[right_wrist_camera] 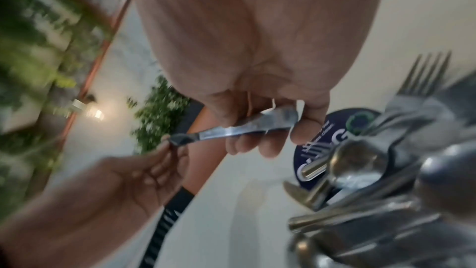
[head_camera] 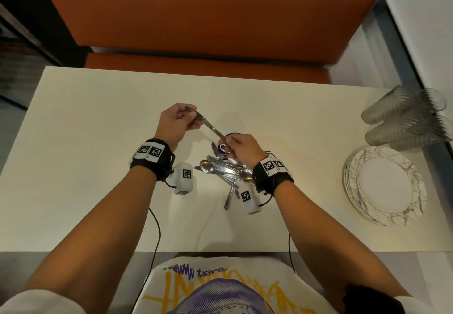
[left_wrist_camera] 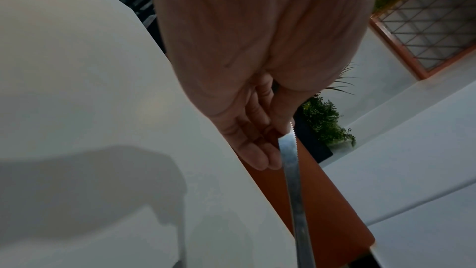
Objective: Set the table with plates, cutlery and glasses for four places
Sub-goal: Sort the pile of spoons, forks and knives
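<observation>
A table knife hangs in the air above the white table, held at both ends. My left hand pinches the far, serrated end, thumb against fingers. My right hand grips the handle end, fingers curled round it. Just below my right wrist lies a loose pile of spoons, forks and knives, partly on a dark blue round disc. A stack of marbled white plates sits at the right edge, with several clear ribbed glasses lying behind it.
An orange bench runs along the table's far side. A fork points up out of the cutlery pile close to my right hand. Cables trail from both wrists over the near table edge.
</observation>
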Available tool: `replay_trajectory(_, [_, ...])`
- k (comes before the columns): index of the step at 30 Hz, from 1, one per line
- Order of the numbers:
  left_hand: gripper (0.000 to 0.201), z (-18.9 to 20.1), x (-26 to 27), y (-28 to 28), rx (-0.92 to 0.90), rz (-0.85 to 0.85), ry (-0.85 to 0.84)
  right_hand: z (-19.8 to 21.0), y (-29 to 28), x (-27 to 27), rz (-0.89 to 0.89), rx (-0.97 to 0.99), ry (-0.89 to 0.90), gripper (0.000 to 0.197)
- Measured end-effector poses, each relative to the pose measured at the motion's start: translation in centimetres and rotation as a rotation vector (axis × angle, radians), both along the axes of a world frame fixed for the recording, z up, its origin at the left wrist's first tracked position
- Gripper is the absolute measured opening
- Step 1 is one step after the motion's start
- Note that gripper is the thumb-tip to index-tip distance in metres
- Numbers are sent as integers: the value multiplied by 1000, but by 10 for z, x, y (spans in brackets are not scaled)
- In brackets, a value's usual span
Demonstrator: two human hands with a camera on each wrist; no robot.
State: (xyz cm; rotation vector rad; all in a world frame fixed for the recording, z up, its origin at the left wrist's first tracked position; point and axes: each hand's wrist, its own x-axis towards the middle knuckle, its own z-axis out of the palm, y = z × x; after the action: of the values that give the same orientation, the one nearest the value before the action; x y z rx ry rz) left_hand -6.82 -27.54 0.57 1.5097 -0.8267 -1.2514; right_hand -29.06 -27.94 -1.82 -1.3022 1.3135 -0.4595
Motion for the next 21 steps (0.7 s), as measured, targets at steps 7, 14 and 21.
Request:
replay_trajectory(7, [21, 1, -37, 1, 93, 194, 194, -7, 10, 15, -134, 23, -50, 28])
replay_trajectory(14, [23, -22, -42, 29, 119, 193, 183, -15, 29, 26, 129, -176, 185, 31])
replay_trajectory(21, [23, -35, -10, 48, 199, 243, 130, -26, 39, 19, 468, -284, 654, 23])
